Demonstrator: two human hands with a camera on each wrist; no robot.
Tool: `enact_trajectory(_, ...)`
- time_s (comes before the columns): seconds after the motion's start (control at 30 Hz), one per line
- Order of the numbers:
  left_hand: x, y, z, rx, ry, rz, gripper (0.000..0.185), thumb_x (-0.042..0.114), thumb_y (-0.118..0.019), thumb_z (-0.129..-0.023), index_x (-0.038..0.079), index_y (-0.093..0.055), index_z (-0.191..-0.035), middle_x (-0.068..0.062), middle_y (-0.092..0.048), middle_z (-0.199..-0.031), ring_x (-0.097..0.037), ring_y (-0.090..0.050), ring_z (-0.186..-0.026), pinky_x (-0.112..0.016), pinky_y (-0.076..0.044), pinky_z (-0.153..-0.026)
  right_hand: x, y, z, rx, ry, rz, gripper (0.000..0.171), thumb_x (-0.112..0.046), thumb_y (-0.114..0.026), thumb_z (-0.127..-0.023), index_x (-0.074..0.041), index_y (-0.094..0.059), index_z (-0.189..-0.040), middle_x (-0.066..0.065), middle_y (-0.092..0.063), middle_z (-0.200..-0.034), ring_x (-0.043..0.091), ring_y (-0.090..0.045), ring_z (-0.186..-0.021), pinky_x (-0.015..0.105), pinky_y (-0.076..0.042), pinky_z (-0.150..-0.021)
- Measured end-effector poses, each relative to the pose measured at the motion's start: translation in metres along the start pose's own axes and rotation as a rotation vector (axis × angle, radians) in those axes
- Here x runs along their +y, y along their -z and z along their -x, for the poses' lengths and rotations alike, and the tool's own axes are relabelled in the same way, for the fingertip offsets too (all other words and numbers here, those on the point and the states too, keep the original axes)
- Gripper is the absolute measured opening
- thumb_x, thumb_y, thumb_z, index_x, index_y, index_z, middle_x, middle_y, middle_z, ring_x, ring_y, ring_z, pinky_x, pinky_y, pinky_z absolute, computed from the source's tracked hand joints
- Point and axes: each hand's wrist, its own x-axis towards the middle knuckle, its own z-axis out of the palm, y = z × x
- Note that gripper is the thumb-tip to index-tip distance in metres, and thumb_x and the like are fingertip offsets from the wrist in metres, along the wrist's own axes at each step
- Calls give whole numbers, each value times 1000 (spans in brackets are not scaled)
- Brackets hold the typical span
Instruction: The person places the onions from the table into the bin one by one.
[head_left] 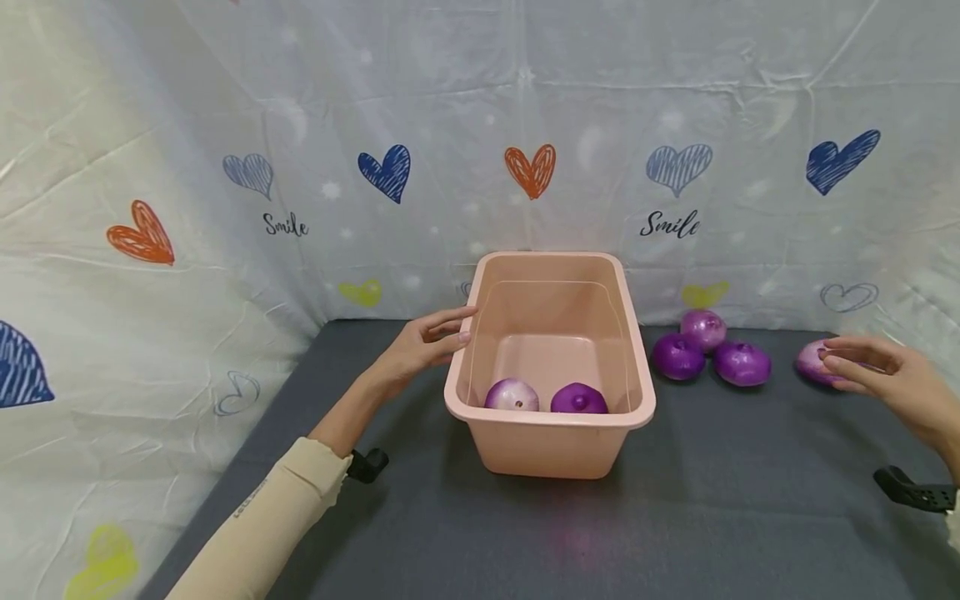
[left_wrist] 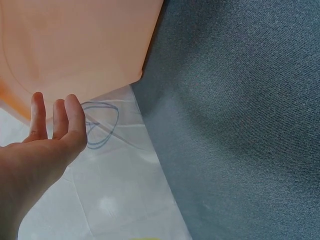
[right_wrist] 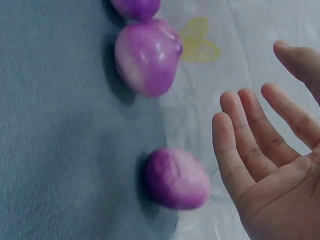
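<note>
A peach plastic tub [head_left: 555,446] stands on the dark table, with a pale purple onion [head_left: 512,395] and a deep purple onion [head_left: 579,399] inside near its front wall. My left hand [head_left: 420,346] rests its extended fingertips at the tub's left rim; in the left wrist view the fingers [left_wrist: 60,117] are by the tub's edge. At the far right, my right hand [head_left: 892,379] hovers close to a single pink-purple onion [head_left: 813,363]. The right wrist view shows that onion [right_wrist: 177,178] apart from the spread fingers, and the palm [right_wrist: 285,200] holds nothing.
Three purple onions sit together right of the tub: one at the back [head_left: 703,331], one at left [head_left: 678,357], one at right [head_left: 742,364]. Behind the grey table [head_left: 712,517] hangs a white sheet [head_left: 450,125] printed with hearts.
</note>
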Motion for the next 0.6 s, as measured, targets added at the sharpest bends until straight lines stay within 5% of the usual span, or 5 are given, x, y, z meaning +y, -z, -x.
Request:
enact_trajectory(0.2,2,1,1,-4,2,-10,54,26,-68,-100,19,-52,-152,-14,-51,-147,-30,-53,-130,-50,-46,-103,14,7,8,77,14,5,23,-11,-62,-103,-19,-60,-125,-26,-55,-107,-15,-55,-91,8,-49,-72)
enact_trajectory(0.37,1,1,1,1,5,-12,55,28,-68,-100,19,-52,-152,-15,-50,-147,-28,-53,-130,-50,-46,-104,25,6,10,151,-48,47,43,-16,-65,-102,3,-51,-137,-9,-55,-113,-14,-51,-88,7,-48,-69)
enact_trajectory(0.47,0,1,1,3,7,-13,55,28,-68,-100,19,-52,-152,-14,-52,-146,-29,-54,-129,-50,-46,-103,30,3,9,175,-139,97,65,-25,-66,-102,7,-37,-150,23,-51,-129,18,-63,-109,5,-45,-66)
enact_trajectory(0.53,0,1,0,3,9,-13,55,28,-68,-100,19,-52,-152,-13,-52,-145,-29,-54,-129,-50,-46,-103,32,1,8,175,-193,115,77,-30,-66,-101,6,-26,-156,40,-35,-144,44,-52,-126,6,-43,-67)
enact_trajectory(0.6,0,1,0,1,10,-13,55,28,-68,-100,20,-52,-152,-12,-53,-144,-29,-54,-129,-50,-46,-103,34,-1,7,165,-233,112,85,-34,-66,-101,3,-17,-160,42,-22,-153,62,-30,-134,8,-44,-73)
